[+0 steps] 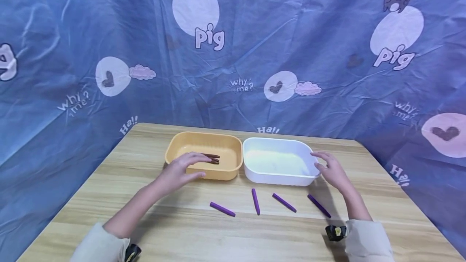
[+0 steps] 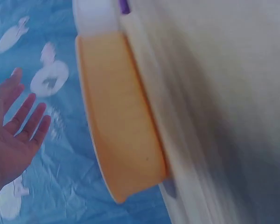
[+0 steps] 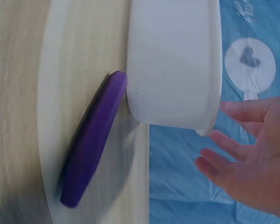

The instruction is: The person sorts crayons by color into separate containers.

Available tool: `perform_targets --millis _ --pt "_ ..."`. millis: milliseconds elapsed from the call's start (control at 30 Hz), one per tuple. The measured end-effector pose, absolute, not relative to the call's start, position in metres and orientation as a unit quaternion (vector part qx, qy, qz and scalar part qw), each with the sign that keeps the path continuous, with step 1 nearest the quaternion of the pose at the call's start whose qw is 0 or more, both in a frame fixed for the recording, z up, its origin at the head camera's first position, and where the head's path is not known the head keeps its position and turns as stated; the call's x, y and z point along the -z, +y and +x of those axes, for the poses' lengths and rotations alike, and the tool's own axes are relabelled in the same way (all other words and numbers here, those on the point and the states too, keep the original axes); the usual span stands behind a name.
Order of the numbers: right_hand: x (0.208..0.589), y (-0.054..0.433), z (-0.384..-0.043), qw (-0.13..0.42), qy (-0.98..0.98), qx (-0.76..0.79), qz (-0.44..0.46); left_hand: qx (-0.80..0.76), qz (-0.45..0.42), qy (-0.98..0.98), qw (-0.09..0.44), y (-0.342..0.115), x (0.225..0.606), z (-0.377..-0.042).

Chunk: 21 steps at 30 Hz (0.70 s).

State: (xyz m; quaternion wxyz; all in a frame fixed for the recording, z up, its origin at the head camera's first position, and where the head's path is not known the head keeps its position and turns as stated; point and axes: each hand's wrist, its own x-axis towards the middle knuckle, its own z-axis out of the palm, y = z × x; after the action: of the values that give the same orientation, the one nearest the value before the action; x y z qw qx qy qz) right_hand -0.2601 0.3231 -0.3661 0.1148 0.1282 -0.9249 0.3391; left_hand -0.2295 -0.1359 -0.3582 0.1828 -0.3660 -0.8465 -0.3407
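Note:
My left hand hovers over the front left part of an orange plastic bin, its fingers spread and holding nothing. Inside that bin lie a few brown crayons, partly hidden behind the fingers. At the right end of a white bin, my right hand has its fingertips right at the rim, thumb and fingers apart. In the right wrist view a thick, tapered purple crayon lies on the table close to the white bin. The left wrist view shows relaxed fingers beside the orange bin.
Spaced out in front of the bins lie more purple crayons, one at left, one in the middle and another right of it. The two bins stand side by side near the back of the wooden table. A blue printed curtain hangs behind.

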Motion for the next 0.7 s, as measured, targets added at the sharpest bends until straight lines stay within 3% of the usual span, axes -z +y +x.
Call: perform_targets --millis 233,500,700 --pt "0.372 0.333 -0.258 -0.002 -0.895 -0.437 0.089 0.271 -0.432 -0.848 0.144 -0.124 0.371 -0.221" --pt "0.378 0.337 -0.261 -0.043 -0.86 -0.499 0.092 0.203 -0.452 -0.865 0.072 -0.114 0.384 -0.221" --pt "0.377 0.338 -0.262 -0.041 -0.865 -0.49 0.1 0.152 -0.459 -0.875 0.019 -0.105 0.389 -0.221"
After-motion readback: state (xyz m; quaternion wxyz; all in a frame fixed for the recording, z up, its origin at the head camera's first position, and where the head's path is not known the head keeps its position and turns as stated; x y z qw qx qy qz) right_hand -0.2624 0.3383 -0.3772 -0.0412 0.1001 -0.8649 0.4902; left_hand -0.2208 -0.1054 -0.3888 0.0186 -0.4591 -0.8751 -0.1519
